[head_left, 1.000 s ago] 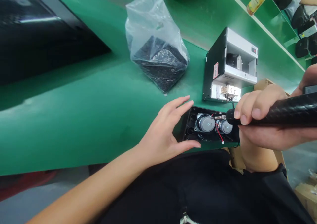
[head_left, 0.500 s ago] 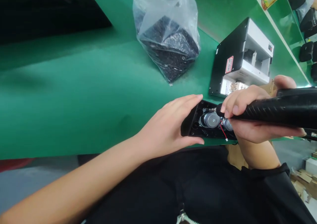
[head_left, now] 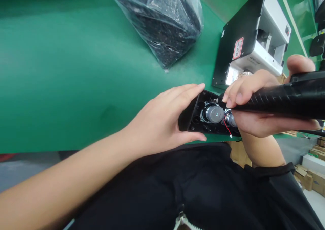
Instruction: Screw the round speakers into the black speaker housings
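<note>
My left hand point(head_left: 169, 116) grips the left end of a black speaker housing point(head_left: 194, 125), thumb on the near side and fingers on the far side. Inside it sit two round silver speaker drivers point(head_left: 214, 114), and a red wire point(head_left: 226, 126) with a white plug lies between them. A black electric screwdriver point(head_left: 281, 99) is wrapped in my right hand point(head_left: 256, 101), its body pointing right. Its nose and bit point(head_left: 215, 100) reach down to the housing's far edge beside the left driver. The housing's right part is hidden behind my right hand.
Behind the housing stands a black and silver machine point(head_left: 243, 37) with a red-bordered label, close to my right hand. A clear plastic bag point(head_left: 162, 23) of black parts lies on the green table point(head_left: 63, 87). Cardboard boxes point(head_left: 312, 179) are stacked low at the right.
The camera view has shifted, so the bag and machine appear larger and higher. Both hands keep their holds, and the screwdriver bit stays at the same driver's far edge.
</note>
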Demonstrator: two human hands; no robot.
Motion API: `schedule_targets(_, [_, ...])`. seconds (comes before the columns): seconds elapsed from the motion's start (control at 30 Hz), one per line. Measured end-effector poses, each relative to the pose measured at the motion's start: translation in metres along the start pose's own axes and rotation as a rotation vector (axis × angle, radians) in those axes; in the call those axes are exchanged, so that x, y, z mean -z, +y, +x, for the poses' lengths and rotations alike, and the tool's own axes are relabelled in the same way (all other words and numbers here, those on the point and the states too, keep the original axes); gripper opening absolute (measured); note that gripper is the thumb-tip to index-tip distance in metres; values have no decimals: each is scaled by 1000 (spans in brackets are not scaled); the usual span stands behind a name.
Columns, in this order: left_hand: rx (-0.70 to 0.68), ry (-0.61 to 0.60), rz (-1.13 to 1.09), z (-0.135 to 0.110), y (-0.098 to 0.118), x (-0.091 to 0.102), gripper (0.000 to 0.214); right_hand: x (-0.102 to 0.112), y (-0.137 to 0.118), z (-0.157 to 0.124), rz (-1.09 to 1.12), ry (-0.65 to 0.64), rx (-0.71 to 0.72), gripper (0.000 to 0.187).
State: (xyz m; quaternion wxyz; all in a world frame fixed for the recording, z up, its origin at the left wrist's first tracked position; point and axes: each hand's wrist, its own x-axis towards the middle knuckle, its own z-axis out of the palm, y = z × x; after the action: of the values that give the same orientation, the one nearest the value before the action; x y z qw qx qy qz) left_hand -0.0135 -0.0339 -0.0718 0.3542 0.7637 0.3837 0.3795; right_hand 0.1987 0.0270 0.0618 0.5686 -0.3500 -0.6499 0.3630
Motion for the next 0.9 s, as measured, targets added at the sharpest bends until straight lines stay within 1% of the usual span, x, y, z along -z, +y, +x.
schedule_targets(0.07, [-10, 17, -5, 0, 0, 0, 127, -1, 0, 0, 39, -7, -10, 60])
schedule_targets(0.17, [-41, 41, -11, 0, 0, 0, 125, -1, 0, 1, 52, -52, 3, 58])
schedule_targets(0.27, [-66, 51, -18, 0, 0, 0, 123, -1, 1, 1, 64, -54, 10, 58])
schedule_targets(0.47, [-70, 59, -14, 1, -1, -2, 122, 4, 8, -2, -3, -72, 56, 53])
schedule_targets(0.53, [-71, 55, -19, 1, -1, -1, 123, 6, 9, -5, -17, -53, 41, 54])
schedule_targets(0.63, [-62, 42, -27, 2, -1, -1, 124, 7, 10, -9, 47, -55, 23, 58])
schedule_targets(0.7, [-58, 37, -28, 2, -3, -3, 123, 7, 11, -12, 103, -54, 40, 61])
schedule_targets(0.77, [-47, 57, -28, 1, -4, -8, 123, 6, 12, -14, 139, -56, 63, 63])
schedule_targets(0.87, [-10, 91, -28, 2, -6, -13, 127, 7, 13, -15, 145, -71, 85, 64])
schedule_targets(0.9, [-5, 86, -28, 2, -6, -13, 127, 8, 13, -15, 142, -70, 86, 65])
